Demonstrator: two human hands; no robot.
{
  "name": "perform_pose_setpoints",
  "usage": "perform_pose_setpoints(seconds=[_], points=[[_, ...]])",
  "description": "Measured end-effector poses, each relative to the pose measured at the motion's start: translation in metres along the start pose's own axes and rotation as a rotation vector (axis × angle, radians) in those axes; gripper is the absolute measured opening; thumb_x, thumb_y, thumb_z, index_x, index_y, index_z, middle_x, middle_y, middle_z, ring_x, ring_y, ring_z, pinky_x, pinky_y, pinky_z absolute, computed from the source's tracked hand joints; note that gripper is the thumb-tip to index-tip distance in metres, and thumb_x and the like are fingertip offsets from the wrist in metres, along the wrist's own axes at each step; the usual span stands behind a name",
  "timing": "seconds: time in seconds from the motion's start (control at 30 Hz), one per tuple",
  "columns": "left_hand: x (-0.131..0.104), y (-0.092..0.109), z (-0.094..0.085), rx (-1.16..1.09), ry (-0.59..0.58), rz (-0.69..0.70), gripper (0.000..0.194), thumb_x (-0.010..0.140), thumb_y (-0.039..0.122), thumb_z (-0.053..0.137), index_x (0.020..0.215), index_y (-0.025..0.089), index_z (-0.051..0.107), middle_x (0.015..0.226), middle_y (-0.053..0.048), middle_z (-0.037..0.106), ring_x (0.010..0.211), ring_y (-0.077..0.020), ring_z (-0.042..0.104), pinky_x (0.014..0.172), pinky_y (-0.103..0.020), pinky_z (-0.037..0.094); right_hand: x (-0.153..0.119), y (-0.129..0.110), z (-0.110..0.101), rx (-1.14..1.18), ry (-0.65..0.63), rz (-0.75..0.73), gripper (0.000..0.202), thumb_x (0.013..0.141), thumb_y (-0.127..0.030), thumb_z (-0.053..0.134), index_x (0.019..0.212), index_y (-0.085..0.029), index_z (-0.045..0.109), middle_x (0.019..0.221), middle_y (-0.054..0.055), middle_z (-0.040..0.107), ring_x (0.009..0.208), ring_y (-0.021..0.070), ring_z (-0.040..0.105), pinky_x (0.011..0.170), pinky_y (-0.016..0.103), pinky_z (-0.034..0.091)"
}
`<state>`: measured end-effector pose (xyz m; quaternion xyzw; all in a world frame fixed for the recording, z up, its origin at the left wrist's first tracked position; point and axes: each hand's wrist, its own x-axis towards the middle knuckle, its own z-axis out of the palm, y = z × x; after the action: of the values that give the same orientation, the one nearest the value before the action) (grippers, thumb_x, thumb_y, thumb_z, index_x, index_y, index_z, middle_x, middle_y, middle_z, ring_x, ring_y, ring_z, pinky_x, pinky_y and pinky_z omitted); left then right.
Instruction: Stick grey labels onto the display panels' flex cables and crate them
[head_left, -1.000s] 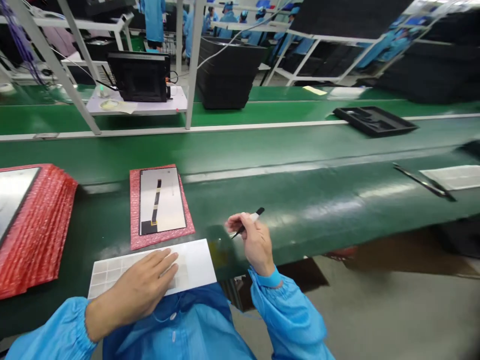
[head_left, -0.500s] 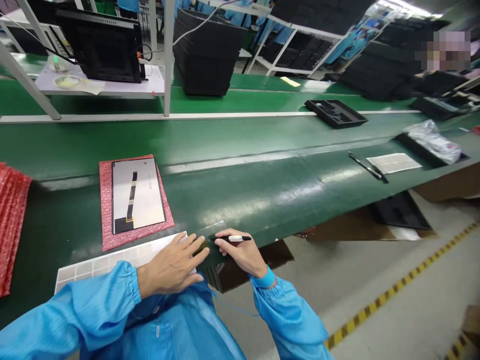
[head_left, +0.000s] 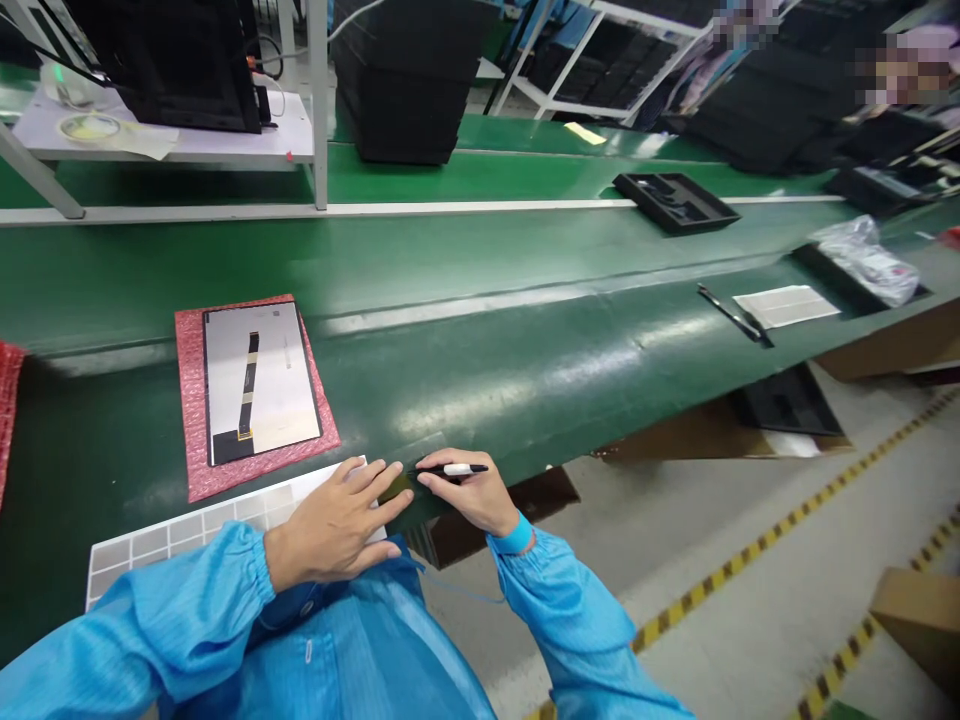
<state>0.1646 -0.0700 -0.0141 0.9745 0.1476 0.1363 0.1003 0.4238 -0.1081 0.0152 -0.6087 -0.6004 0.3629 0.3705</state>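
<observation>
My left hand [head_left: 334, 525] lies with spread fingers on the right end of a white sheet [head_left: 217, 518] marked with grey rectangles. Between its fingertips and the pen, a small dark yellowish piece [head_left: 395, 487] shows in part. My right hand [head_left: 476, 492] pinches a black and white pen [head_left: 457, 469], its tip pointing left toward the left fingertips. Beyond the sheet, a flat display panel [head_left: 285, 385] with a black flex strip [head_left: 249, 385] rests on a pink bubble-wrap sheet [head_left: 193, 400].
Tweezers [head_left: 735, 315] and a paper sheet [head_left: 787, 305] lie at the right. Farther back are a shallow black tray [head_left: 675, 203] and stacked black bins [head_left: 409, 80]. A shelf [head_left: 195, 140] holds a monitor [head_left: 172, 60]. Red wrap [head_left: 9, 410] is at the left edge.
The view has tilted down and shifted slightly, so the bench items appear higher or farther left. Both hands keep nearly the same pose, the right one still holding the pen.
</observation>
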Motion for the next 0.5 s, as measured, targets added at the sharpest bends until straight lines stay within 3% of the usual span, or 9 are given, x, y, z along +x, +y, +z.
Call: perform_pose_setpoints(seconds=[0.5], points=[[0.0011, -0.0001, 0.0013, -0.039, 0.007, -0.008, 0.061, 0.106, 0.058, 0.039, 0.153, 0.02, 0.048, 0.161, -0.018, 0.045, 0.14, -0.0354, 0.049, 0.115, -0.053, 0.03, 0.0008, 0.0004, -0.0023, -0.032, -0.047, 0.059, 0.013, 0.083, -0.032, 0.079, 0.088, -0.02, 0.082, 0.086, 0.006, 0.081, 0.074, 0.0184, 0.073, 0.067, 0.028, 0.056]])
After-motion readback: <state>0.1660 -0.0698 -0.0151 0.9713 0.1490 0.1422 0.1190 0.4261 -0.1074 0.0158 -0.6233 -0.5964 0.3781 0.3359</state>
